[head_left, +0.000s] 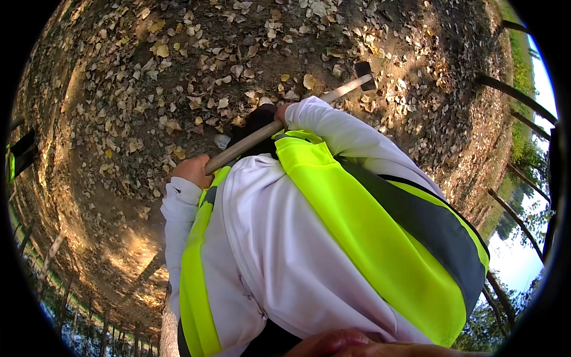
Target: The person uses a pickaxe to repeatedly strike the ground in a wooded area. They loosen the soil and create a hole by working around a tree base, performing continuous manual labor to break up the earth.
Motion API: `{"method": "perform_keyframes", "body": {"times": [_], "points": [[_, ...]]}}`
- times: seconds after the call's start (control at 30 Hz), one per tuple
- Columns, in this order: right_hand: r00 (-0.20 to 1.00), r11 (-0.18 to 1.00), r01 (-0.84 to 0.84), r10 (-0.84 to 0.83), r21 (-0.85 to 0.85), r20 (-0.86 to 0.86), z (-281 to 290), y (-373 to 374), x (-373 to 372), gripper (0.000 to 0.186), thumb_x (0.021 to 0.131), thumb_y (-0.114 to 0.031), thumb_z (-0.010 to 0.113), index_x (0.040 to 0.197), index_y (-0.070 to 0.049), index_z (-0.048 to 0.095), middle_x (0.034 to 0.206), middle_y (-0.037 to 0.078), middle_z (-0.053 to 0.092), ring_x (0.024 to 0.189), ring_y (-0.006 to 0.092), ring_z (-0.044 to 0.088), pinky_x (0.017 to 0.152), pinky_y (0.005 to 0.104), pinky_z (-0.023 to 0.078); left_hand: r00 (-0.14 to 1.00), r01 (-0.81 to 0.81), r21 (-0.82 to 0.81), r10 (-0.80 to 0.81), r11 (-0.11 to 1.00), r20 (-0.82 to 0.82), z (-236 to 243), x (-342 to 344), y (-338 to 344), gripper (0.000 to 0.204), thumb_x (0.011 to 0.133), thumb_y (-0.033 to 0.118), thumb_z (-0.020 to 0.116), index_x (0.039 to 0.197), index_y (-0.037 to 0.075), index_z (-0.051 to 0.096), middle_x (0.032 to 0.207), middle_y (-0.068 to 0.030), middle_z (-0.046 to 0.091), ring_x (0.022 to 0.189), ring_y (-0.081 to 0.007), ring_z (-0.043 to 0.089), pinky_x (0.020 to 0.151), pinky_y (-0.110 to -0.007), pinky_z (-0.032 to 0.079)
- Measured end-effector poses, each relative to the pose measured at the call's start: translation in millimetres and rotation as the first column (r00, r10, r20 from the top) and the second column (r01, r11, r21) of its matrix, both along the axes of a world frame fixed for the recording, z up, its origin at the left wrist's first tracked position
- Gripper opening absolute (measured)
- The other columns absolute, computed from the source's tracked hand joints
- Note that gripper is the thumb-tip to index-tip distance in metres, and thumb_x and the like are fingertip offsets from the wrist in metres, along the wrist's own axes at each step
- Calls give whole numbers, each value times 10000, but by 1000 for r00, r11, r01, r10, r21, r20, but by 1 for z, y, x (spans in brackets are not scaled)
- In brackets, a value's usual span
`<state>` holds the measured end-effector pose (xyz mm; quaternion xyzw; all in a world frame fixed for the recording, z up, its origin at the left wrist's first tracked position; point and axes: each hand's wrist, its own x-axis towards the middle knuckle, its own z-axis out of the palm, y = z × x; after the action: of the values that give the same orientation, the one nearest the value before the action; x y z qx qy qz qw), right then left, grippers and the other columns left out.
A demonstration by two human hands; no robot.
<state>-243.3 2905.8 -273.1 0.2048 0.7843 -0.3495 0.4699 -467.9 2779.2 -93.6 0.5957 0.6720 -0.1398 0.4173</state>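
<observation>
My left hand (pixel 191 171) is closed around the lower end of a long wooden-handled tool (pixel 244 144), just left of my body. My right hand (pixel 282 115) grips the same handle farther along, partly hidden by my white sleeve. The handle runs diagonally up to the right, where its dark, blocky head (pixel 364 76) is over the leaf-strewn ground. My yellow vest (pixel 309 196) and white top fill the lower middle of the view, with something dark showing below the handle between my hands.
Dry leaves (pixel 160 49) and bare dirt (pixel 89 202) surround me. Tree trunks (pixel 508 91) stand along the right rim, with green growth and sky behind, and more thin trunks at lower left. A partly visible person (pixel 11 160) in yellow is at the far left edge.
</observation>
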Motion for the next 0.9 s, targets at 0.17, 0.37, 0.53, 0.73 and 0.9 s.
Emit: {"method": "perform_keyframes", "body": {"times": [0.17, 0.37, 0.53, 0.73, 0.9], "points": [[998, 999, -45, 45, 11, 33, -2, 9, 11, 307, 574, -255, 584, 870, -186, 541, 883, 56, 536, 855, 242, 499, 717, 367, 388, 999, -19, -91, 22, 996, 37, -16, 8, -3, 268, 559, 164, 607, 793, 97, 496, 679, -135, 532, 671, -302, 512, 583, -374, 405], [981, 991, -71, 49, -111, -187, 0, -46, -83, 305, 575, -252, 581, 870, -186, 540, 887, 53, 534, 860, 242, 497, 718, 369, 388, 969, -157, 14, 157, 988, -193, 48, -27, -50, 220, 555, 119, 589, 756, 92, 505, 647, -130, 524, 623, -315, 504, 528, -387, 399], [963, 989, -107, 77, -104, -257, 49, -59, -112, 309, 565, -248, 585, 864, -186, 541, 877, 47, 537, 855, 243, 499, 714, 366, 390, 957, -169, 61, 179, 984, -228, 81, -50, -63, 173, 544, 105, 574, 706, 85, 516, 632, -130, 512, 605, -311, 497, 510, -377, 393], [980, 991, -77, 56, -106, -193, 33, -36, -89, 340, 548, -243, 592, 879, -188, 533, 877, 45, 535, 860, 240, 494, 716, 358, 389, 981, -114, 76, 124, 991, -146, 55, -44, -44, 193, 523, 113, 585, 694, 80, 504, 629, -139, 509, 614, -319, 495, 531, -379, 390], [994, 996, -84, 82, -18, -76, 18, -11, -43, 340, 549, -242, 591, 880, -190, 532, 879, 38, 534, 868, 237, 490, 722, 360, 386, 994, -105, 35, 106, 994, -31, 15, -17, -25, 228, 526, 127, 602, 713, 73, 483, 639, -144, 515, 643, -313, 502, 550, -379, 396]]}}
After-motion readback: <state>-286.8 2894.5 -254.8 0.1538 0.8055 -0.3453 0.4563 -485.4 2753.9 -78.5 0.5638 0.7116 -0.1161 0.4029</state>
